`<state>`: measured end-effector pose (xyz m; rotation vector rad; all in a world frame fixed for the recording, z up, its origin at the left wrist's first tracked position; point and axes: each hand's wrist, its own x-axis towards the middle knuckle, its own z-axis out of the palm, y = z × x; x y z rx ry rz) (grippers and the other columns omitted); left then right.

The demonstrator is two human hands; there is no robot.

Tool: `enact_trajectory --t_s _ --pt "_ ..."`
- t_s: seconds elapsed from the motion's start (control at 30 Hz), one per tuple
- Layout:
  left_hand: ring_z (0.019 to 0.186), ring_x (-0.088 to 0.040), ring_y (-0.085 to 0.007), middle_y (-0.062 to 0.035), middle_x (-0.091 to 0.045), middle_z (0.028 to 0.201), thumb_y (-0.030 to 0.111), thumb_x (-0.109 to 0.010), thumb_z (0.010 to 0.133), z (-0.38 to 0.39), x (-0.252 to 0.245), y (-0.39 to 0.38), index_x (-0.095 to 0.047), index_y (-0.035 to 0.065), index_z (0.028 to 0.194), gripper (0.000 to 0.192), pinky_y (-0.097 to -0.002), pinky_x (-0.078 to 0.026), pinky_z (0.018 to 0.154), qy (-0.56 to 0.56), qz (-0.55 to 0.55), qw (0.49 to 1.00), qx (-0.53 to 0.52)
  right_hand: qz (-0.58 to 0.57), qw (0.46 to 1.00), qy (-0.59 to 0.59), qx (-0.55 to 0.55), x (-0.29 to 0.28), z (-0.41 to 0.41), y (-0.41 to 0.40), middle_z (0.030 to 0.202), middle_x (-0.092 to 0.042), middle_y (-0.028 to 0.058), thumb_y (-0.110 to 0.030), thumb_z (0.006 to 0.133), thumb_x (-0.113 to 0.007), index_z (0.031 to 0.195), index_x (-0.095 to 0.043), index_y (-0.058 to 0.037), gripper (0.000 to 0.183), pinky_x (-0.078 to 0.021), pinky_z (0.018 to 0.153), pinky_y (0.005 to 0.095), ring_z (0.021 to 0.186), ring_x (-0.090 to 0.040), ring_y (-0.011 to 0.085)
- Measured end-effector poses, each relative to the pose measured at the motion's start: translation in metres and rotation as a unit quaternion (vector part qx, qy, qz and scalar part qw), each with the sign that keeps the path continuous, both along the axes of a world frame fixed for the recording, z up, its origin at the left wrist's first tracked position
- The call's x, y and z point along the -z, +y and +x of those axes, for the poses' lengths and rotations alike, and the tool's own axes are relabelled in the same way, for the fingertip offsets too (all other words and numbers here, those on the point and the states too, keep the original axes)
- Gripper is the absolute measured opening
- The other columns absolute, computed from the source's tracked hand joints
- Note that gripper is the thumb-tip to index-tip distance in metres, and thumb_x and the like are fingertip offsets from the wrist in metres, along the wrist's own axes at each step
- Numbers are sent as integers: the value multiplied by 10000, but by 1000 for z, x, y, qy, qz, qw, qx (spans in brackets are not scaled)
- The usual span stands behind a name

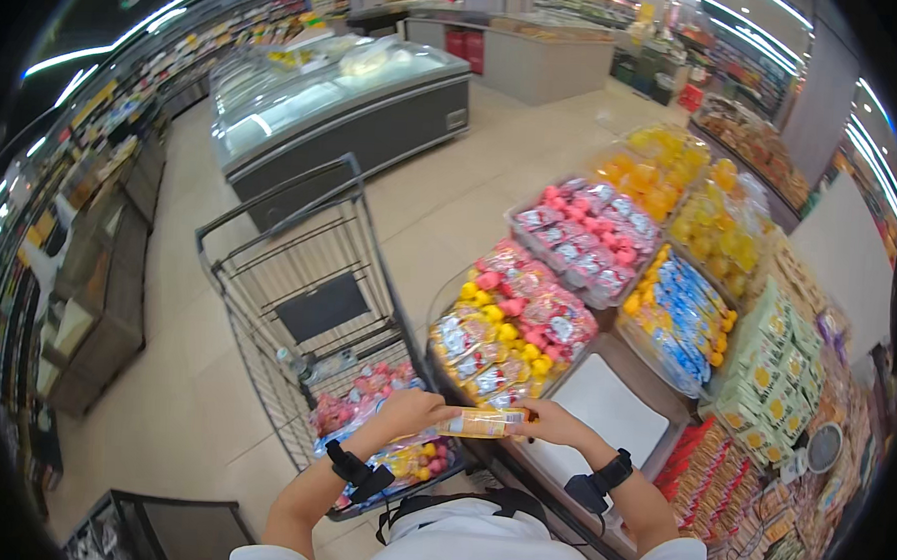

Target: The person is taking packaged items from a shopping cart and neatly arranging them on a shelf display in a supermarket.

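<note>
Between my two hands I hold a small yellow-orange packet [478, 423] that bears print and a barcode. My left hand [411, 416] grips its left end, and my right hand [551, 422] pinches its right end. Below and left of the packet stands a wire shopping cart [247, 339], with pink, blue and yellow candy packs [368, 397] inside. Just beyond my hands sits a tray of candy packs with yellow and pink round tops [510, 324]. A white panel [612, 403] lies on the display to the right of my right hand.
Farther along the display are a tray of pink packs [586, 230], blue packs [676, 312], green packets [771, 377] and yellow fruit-like packs [652, 169]. A glass-topped chest freezer [351, 110] stands beyond the cart. Wooden shelving [102, 310] lines the left side.
</note>
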<state>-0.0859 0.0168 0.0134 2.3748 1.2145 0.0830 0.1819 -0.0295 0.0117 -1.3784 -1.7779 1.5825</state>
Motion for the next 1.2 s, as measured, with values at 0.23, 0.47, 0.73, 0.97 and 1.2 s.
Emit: enact_trajectory --t_s 0.23,0.47,0.73,0.97,1.2 --pt "741 -591 -349 -182 -619 800 439 -493 823 -104 61 -59 -641 74 907 403 -427 -462 668 -61 -119 987 -91 -9 988 -12 -154 56 -87 18 824 -611 70 -239 787 -633 1047 -558 -21 347 -460 648 275 734 -565 135" --pt "983 -548 -318 -154 -579 1084 391 -558 795 -152 105 -83 -568 96 1112 433 -383 -438 836 26 -200 968 -147 74 915 -160 -363 55 -130 30 997 -589 160 -301 823 -563 1215 -449 -77 466 -448 784 345 892 -581 272" --pt "936 -572 -294 -164 -597 1026 310 -568 819 -84 75 -24 -565 16 1074 390 -355 -444 817 -86 -180 980 -17 73 985 -31 -153 11 -65 24 984 -605 126 -242 843 -567 1156 -488 -17 393 -463 788 309 895 -583 205" --pt "929 -577 -266 -158 -600 988 229 -585 811 29 15 30 -561 23 1074 334 -345 -445 813 -147 -102 974 142 158 981 -66 88 -17 43 -14 846 -626 122 -232 826 -563 1088 -535 -19 339 -471 735 307 787 -599 211" --pt "900 -561 -306 -153 -587 950 215 -591 793 155 -43 58 -568 40 1021 288 -377 -446 771 -174 -7 948 265 194 929 -115 292 -44 140 -46 899 -618 116 -169 812 -573 1055 -549 -12 290 -470 745 300 822 -601 201"
